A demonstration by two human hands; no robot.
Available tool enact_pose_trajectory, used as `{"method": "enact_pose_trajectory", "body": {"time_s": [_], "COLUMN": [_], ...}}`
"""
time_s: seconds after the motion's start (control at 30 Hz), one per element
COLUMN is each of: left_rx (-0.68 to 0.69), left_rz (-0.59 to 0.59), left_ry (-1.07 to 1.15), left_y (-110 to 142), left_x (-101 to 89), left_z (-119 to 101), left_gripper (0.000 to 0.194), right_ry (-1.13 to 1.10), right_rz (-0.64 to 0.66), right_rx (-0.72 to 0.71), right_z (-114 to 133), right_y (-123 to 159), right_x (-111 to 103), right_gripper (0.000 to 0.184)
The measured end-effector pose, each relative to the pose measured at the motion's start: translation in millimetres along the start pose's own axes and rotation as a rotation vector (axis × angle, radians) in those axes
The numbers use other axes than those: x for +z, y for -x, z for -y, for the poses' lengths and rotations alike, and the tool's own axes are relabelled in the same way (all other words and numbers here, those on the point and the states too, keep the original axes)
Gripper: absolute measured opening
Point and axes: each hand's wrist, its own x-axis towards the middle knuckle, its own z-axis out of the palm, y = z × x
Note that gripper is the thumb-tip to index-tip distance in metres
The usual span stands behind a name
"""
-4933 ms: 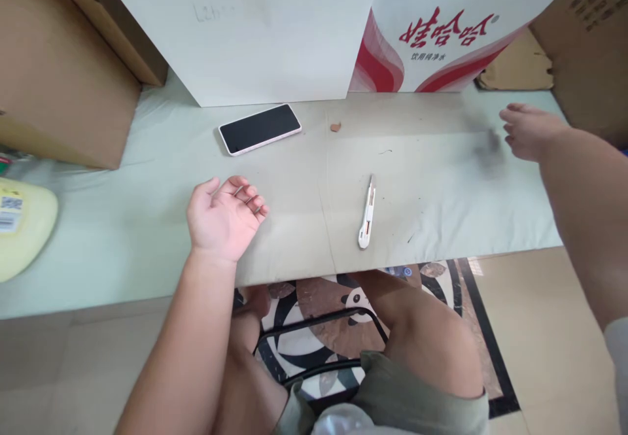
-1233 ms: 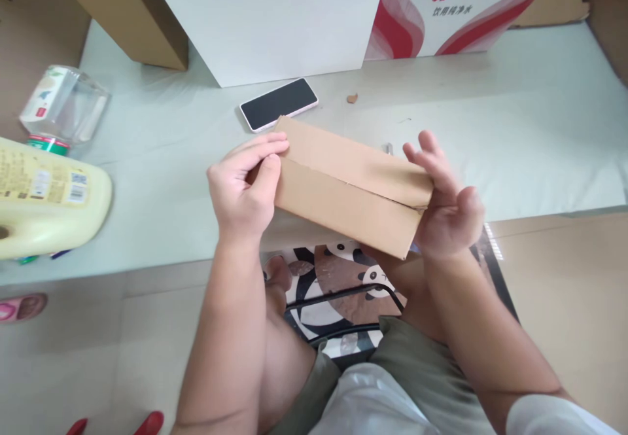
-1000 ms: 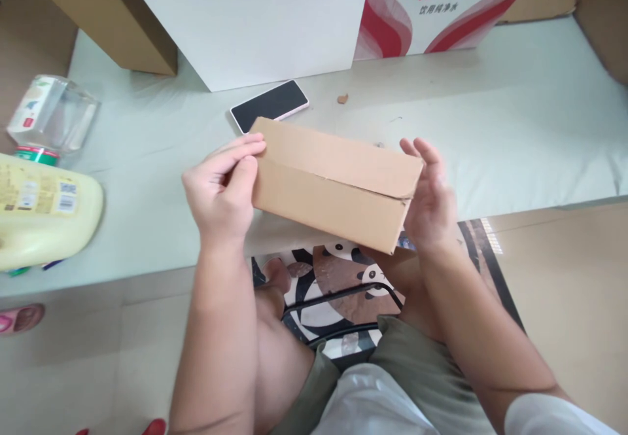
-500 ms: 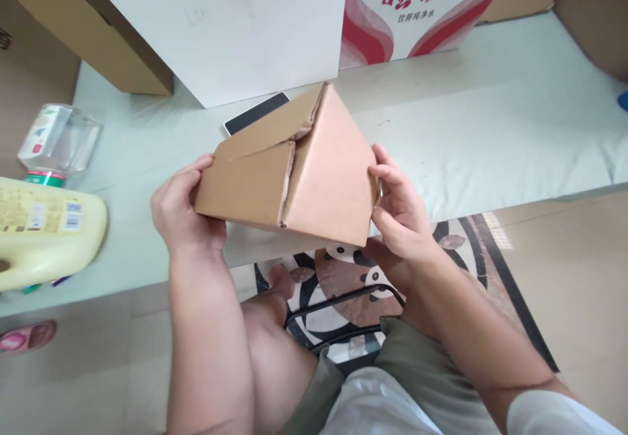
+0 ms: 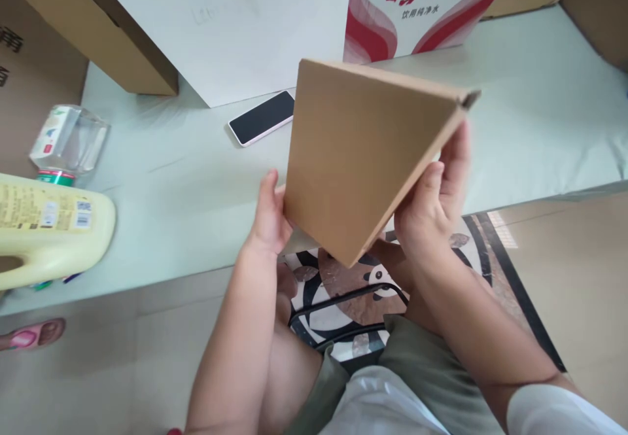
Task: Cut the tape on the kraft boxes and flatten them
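Note:
A brown cardboard box [image 5: 358, 154] is held up in the air over the table's near edge, tilted, with one broad plain face toward me. My right hand [image 5: 434, 190] grips its right edge, the thumb on the near side and the fingers partly hidden behind. Against the lower left edge rests my left hand [image 5: 272, 216], its thumb pointing up and its other fingers mostly hidden by the box. A small flap end sticks out at the upper right corner. Behind the box a phone [image 5: 261, 118] with a dark screen lies on the table.
On the pale green tabletop [image 5: 171, 206], a clear bottle [image 5: 81, 140] and a yellow jug [image 5: 59, 232] lie at the left. A large white box [image 5: 235, 29] and a red-and-white carton [image 5: 377, 23] stand at the back. Another person's foot in a pink slipper [image 5: 36, 335] shows below left.
The box has been turned, so its taped-looking seam side no longer shows and a plain face does. My left hand moved right; my right hand moved slightly up and right. More of the phone shows.

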Motion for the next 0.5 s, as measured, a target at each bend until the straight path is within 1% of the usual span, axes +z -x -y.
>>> {"method": "enact_pose_trajectory", "body": {"time_s": [0.03, 0.1, 0.2, 0.27, 0.33, 0.37, 0.43, 0.47, 0.5], "left_rx": [-0.045, -0.113, -0.162, -0.170, -0.177, -0.183, -0.177, -0.137, -0.063], "left_rz": [0.007, -0.049, -0.156, -0.182, -0.157, -0.120, -0.009, 0.027, 0.034], "left_ry": [-0.020, -0.059, -0.135, -0.189, -0.240, -0.273, -0.373, -0.437, -0.502], "left_y": [2.6, 5.8, 5.4, 4.2, 4.3, 5.0, 6.9, 7.7, 8.1], "left_x": [4.9, 9.6, 6.9, 2.7, -0.6, -1.4, -1.4, -0.9, -0.2], "left_z": [-0.5, -2.7, -4.7, -4.2, -2.8, -1.9, 0.5, 2.1, 3.9], "left_gripper": [0.069, 0.065, 0.061, 0.061, 0.060, 0.057, 0.050, 0.046, 0.042], "right_ry": [0.002, 0.006, -0.027, -0.058, -0.077, -0.080, -0.089, -0.095, -0.102], "right_rz": [0.048, 0.169, 0.328, 0.407, 0.458, 0.476, 0.486, 0.485, 0.484], "right_rx": [0.023, 0.042, 0.036, 0.057, 0.085, 0.093, 0.085, 0.075, 0.063], "right_z": [-3.4, -8.3, -9.6, -7.3, -3.9, -2.4, -0.5, -0.3, -0.5], "right_y": [0.1, 0.5, 0.1, -1.2, -3.2, -4.2, -5.8, -6.2, -6.6], "right_x": [-2.0, -7.2, -14.6, -18.5, -21.8, -23.4, -25.9, -26.7, -27.2], "right_gripper": [0.051, 0.054, 0.057, 0.053, 0.049, 0.047, 0.048, 0.049, 0.049]}}
